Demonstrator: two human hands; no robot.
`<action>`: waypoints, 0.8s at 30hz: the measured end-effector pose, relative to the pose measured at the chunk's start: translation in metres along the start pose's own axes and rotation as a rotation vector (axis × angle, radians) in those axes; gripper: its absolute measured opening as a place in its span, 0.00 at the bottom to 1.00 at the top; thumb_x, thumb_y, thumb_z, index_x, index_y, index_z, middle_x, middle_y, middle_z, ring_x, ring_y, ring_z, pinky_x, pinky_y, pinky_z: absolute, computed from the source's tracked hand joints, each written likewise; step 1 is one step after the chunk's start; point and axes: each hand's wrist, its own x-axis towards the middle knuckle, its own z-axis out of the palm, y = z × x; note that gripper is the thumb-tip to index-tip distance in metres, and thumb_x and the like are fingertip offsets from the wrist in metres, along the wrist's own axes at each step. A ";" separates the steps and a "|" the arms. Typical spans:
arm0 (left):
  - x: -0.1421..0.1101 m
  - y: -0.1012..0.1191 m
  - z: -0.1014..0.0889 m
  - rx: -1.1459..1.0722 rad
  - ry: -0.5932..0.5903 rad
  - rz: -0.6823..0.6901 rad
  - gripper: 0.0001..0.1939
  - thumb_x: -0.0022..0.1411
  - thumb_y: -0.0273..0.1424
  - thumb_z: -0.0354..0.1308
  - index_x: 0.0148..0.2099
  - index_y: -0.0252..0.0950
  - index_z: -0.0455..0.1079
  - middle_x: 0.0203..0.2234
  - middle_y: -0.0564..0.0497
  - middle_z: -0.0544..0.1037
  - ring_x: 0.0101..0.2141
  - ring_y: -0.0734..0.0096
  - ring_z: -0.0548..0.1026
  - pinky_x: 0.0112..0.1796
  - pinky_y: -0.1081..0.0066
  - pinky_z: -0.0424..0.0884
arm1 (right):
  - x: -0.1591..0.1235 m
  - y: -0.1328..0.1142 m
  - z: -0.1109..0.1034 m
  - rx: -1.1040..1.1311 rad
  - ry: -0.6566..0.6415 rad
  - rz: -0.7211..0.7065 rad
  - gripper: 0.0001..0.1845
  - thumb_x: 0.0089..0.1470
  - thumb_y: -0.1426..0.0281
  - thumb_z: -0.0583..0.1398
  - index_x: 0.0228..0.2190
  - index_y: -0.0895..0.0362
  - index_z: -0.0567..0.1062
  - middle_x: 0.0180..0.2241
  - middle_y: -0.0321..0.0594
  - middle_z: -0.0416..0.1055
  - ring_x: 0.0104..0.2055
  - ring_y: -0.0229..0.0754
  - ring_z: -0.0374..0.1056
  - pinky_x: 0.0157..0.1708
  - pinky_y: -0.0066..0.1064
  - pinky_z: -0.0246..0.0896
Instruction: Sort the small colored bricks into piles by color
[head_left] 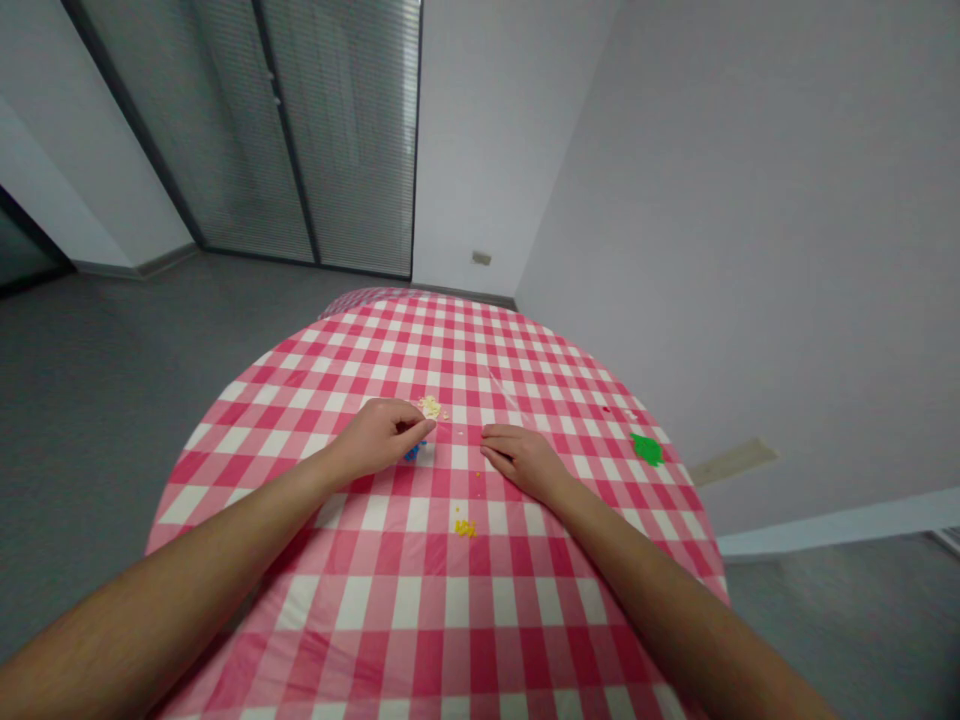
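Note:
My left hand is over the middle of the table, thumb and forefinger brought together in a pinch. Whatever may be between its tips is too small to make out. Just beyond those fingertips lies a small heap of cream pieces. Blue pieces show partly from under the same hand. To the right, my right hand rests low on the cloth, fingers stretched leftward and the thumb slightly apart from them. Nearer to me is a little cluster of yellow pieces, with a few tiny bits scattered between the hands.
A red-and-white checked cloth covers the rounded table. Near its right edge lies a flat green piece, with a small red bit beyond it. A wall runs along the right side, and glass panels with blinds stand behind.

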 end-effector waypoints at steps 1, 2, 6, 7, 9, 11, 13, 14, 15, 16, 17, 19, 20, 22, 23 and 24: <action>0.000 0.000 0.000 -0.002 0.000 0.000 0.21 0.68 0.39 0.51 0.25 0.35 0.71 0.20 0.53 0.74 0.22 0.73 0.69 0.26 0.72 0.59 | -0.003 0.004 -0.002 -0.008 0.001 0.006 0.13 0.64 0.68 0.55 0.41 0.55 0.80 0.42 0.44 0.79 0.48 0.46 0.74 0.50 0.40 0.69; 0.000 0.001 0.000 -0.006 0.001 0.000 0.21 0.68 0.39 0.51 0.25 0.35 0.71 0.20 0.52 0.74 0.22 0.73 0.70 0.26 0.72 0.59 | -0.006 0.009 -0.005 -0.017 0.007 0.017 0.14 0.64 0.68 0.55 0.41 0.56 0.81 0.42 0.45 0.79 0.48 0.47 0.74 0.50 0.40 0.69; 0.000 0.001 0.000 -0.024 0.011 -0.002 0.21 0.68 0.39 0.51 0.26 0.35 0.72 0.20 0.52 0.74 0.22 0.73 0.70 0.27 0.72 0.61 | -0.022 0.033 -0.016 -0.075 0.047 0.108 0.15 0.64 0.67 0.54 0.39 0.55 0.81 0.42 0.46 0.79 0.47 0.49 0.74 0.49 0.44 0.70; 0.000 0.001 0.000 -0.026 0.012 -0.004 0.21 0.68 0.39 0.51 0.26 0.35 0.72 0.20 0.52 0.74 0.22 0.73 0.70 0.27 0.72 0.61 | -0.025 0.040 -0.019 -0.092 0.053 0.137 0.15 0.63 0.66 0.54 0.39 0.54 0.82 0.42 0.46 0.79 0.46 0.50 0.75 0.49 0.45 0.70; 0.000 0.000 0.000 -0.024 0.012 -0.007 0.21 0.68 0.39 0.51 0.26 0.35 0.72 0.20 0.52 0.74 0.22 0.74 0.70 0.27 0.72 0.61 | -0.032 0.052 -0.026 -0.125 0.062 0.193 0.16 0.63 0.66 0.54 0.38 0.54 0.82 0.43 0.46 0.79 0.46 0.51 0.75 0.48 0.46 0.69; 0.000 0.000 0.001 -0.016 0.016 -0.007 0.21 0.68 0.39 0.51 0.26 0.35 0.72 0.20 0.52 0.75 0.22 0.74 0.70 0.27 0.72 0.61 | -0.037 0.064 -0.033 -0.161 0.059 0.246 0.17 0.62 0.67 0.54 0.37 0.54 0.82 0.42 0.47 0.79 0.45 0.51 0.75 0.47 0.45 0.69; 0.001 -0.001 0.001 -0.012 0.019 -0.005 0.21 0.68 0.39 0.52 0.26 0.35 0.72 0.20 0.52 0.75 0.22 0.74 0.70 0.27 0.73 0.61 | -0.040 0.075 -0.040 -0.205 0.044 0.300 0.17 0.62 0.67 0.53 0.37 0.55 0.82 0.42 0.47 0.79 0.44 0.51 0.75 0.46 0.43 0.69; 0.001 -0.002 0.002 -0.012 0.019 -0.004 0.21 0.68 0.39 0.52 0.26 0.35 0.72 0.20 0.52 0.75 0.22 0.74 0.70 0.27 0.73 0.61 | -0.041 0.081 -0.043 -0.231 0.039 0.330 0.17 0.62 0.67 0.53 0.36 0.56 0.82 0.42 0.47 0.79 0.43 0.50 0.75 0.46 0.41 0.69; 0.001 -0.002 0.002 -0.013 0.020 -0.004 0.21 0.68 0.39 0.52 0.25 0.35 0.72 0.20 0.52 0.75 0.22 0.74 0.70 0.27 0.73 0.61 | -0.041 0.086 -0.046 -0.253 0.037 0.358 0.17 0.62 0.67 0.53 0.36 0.56 0.82 0.42 0.47 0.79 0.43 0.49 0.74 0.45 0.39 0.68; 0.001 -0.002 0.002 -0.015 0.020 -0.005 0.21 0.68 0.39 0.52 0.25 0.35 0.72 0.20 0.52 0.74 0.22 0.74 0.70 0.27 0.73 0.61 | -0.042 0.092 -0.048 -0.273 0.040 0.383 0.17 0.62 0.68 0.53 0.35 0.56 0.81 0.41 0.47 0.79 0.42 0.48 0.74 0.45 0.37 0.67; 0.000 -0.002 0.002 -0.017 0.022 -0.008 0.21 0.68 0.39 0.52 0.25 0.35 0.72 0.19 0.52 0.74 0.22 0.74 0.70 0.27 0.73 0.62 | -0.042 0.097 -0.050 -0.288 0.044 0.405 0.16 0.62 0.68 0.53 0.34 0.57 0.81 0.41 0.46 0.79 0.42 0.48 0.74 0.44 0.36 0.67; 0.000 -0.001 0.002 -0.024 0.024 -0.020 0.22 0.68 0.39 0.51 0.24 0.35 0.71 0.19 0.52 0.74 0.21 0.74 0.70 0.27 0.72 0.62 | -0.041 0.109 -0.053 -0.311 0.054 0.439 0.16 0.61 0.68 0.53 0.33 0.57 0.81 0.39 0.46 0.79 0.40 0.47 0.74 0.42 0.34 0.66; 0.000 0.000 0.002 -0.028 0.028 -0.027 0.22 0.68 0.39 0.51 0.24 0.35 0.71 0.19 0.52 0.74 0.21 0.74 0.70 0.27 0.72 0.62 | -0.041 0.114 -0.054 -0.320 0.058 0.452 0.16 0.61 0.68 0.53 0.32 0.57 0.80 0.38 0.46 0.79 0.40 0.47 0.74 0.41 0.34 0.65; 0.000 0.000 0.001 -0.029 0.040 -0.044 0.22 0.68 0.39 0.51 0.24 0.35 0.71 0.19 0.52 0.75 0.22 0.73 0.71 0.27 0.72 0.63 | -0.041 0.123 -0.056 -0.340 0.061 0.479 0.16 0.61 0.68 0.53 0.31 0.58 0.80 0.37 0.46 0.79 0.39 0.47 0.73 0.40 0.33 0.64; 0.000 0.000 0.000 -0.028 0.052 -0.054 0.22 0.68 0.39 0.51 0.24 0.35 0.71 0.19 0.52 0.75 0.22 0.73 0.71 0.27 0.72 0.63 | -0.040 0.127 -0.057 -0.350 0.060 0.491 0.16 0.60 0.69 0.53 0.31 0.58 0.80 0.37 0.46 0.79 0.38 0.47 0.73 0.40 0.33 0.63; 0.000 0.000 0.000 -0.024 0.068 -0.064 0.22 0.67 0.39 0.51 0.24 0.35 0.71 0.20 0.51 0.75 0.22 0.73 0.71 0.26 0.72 0.63 | -0.041 0.129 -0.057 -0.360 0.059 0.503 0.16 0.60 0.69 0.53 0.31 0.57 0.80 0.37 0.46 0.79 0.38 0.47 0.73 0.40 0.33 0.63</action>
